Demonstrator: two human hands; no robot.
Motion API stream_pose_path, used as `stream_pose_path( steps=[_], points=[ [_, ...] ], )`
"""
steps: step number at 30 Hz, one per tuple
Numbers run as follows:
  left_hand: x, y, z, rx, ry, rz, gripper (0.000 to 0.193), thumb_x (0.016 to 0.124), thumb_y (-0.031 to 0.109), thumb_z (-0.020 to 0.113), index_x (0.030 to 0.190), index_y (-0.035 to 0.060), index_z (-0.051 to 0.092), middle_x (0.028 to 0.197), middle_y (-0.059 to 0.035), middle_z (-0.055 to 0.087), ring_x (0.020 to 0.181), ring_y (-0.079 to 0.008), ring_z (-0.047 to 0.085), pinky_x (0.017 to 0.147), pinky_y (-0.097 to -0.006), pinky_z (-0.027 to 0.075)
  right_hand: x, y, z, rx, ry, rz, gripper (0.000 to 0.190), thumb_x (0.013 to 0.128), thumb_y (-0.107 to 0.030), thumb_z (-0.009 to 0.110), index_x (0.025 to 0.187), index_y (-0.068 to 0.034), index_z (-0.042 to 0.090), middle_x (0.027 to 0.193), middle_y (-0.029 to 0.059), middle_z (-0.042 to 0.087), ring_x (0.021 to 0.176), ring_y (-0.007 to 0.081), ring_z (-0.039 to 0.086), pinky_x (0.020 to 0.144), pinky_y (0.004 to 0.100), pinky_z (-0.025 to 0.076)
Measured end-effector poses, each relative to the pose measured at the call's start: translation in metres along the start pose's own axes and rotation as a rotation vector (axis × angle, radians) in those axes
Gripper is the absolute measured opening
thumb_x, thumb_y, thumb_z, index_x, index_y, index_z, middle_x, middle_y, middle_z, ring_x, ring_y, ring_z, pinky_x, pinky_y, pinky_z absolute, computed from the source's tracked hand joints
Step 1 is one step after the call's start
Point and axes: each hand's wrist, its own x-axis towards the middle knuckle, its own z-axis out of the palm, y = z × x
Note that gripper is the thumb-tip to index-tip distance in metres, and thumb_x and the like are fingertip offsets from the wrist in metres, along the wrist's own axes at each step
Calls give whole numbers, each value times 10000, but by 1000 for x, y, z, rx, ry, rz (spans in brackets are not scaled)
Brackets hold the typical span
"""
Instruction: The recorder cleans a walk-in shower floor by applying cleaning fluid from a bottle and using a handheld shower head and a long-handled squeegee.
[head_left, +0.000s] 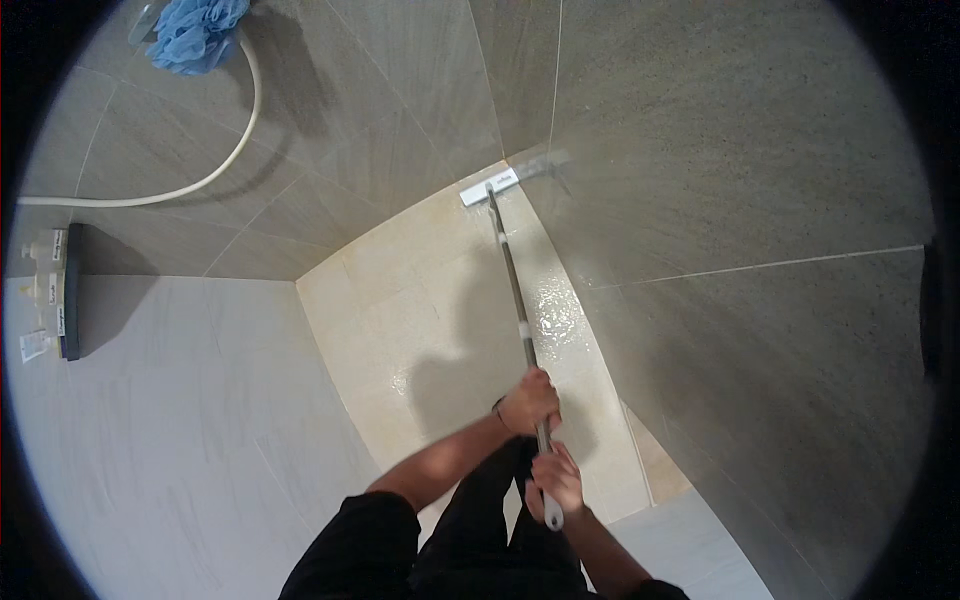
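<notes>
My left hand (529, 401) is wrapped around the grey shaft of a long-handled floor cleaning tool (514, 281). Lower down, near the white grip end, my right hand (556, 478) grasps the same handle. The tool's flat white head (489, 187) rests on the beige tiled floor (390, 322) at the far corner, close to where the two walls meet. Whether its underside carries bristles or a rubber blade is hidden. Wet, shiny patches show on the floor to the right of the shaft and at the left.
Grey tiled walls rise ahead and on the right (750, 172); a pale wall (187, 405) stands at left. A dark shelf (73, 292) holds several labelled bottles. A white shower hose (244, 142) curves below a blue mesh sponge (196, 34). At the right rim is a dark object (930, 311).
</notes>
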Motion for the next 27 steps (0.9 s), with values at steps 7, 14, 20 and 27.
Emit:
stream_pose_path(
  steps=[7,14,20,27],
  points=[
    [14,17,-11,-25,-24,-69,174,596,106,646,610,110,473,604,-57,468,630,-297,508,741,-432,440,34,-37,-15,-43,30,54,197,654,45,660,706,-70,509,749,88,581,793,292,633,892,528,482],
    [27,86,15,-75,28,-28,184,588,146,654,592,121,472,573,-53,440,630,-261,502,797,-405,444,-3,-89,-54,3,27,86,186,683,37,656,698,-67,502,720,87,583,750,292,629,884,504,466],
    [33,48,-21,-31,-29,-101,159,650,132,637,627,106,482,573,-65,450,617,-291,523,874,-456,441,46,-69,-31,-16,-31,29,170,693,17,660,696,-53,505,731,108,587,752,310,609,883,494,468],
    [57,160,41,-95,145,-220,205,699,163,653,622,108,471,620,-60,508,656,-284,549,924,-483,422,13,-161,-112,152,108,242,153,827,-32,619,754,-67,489,747,75,531,776,238,566,891,462,449]
  ],
)
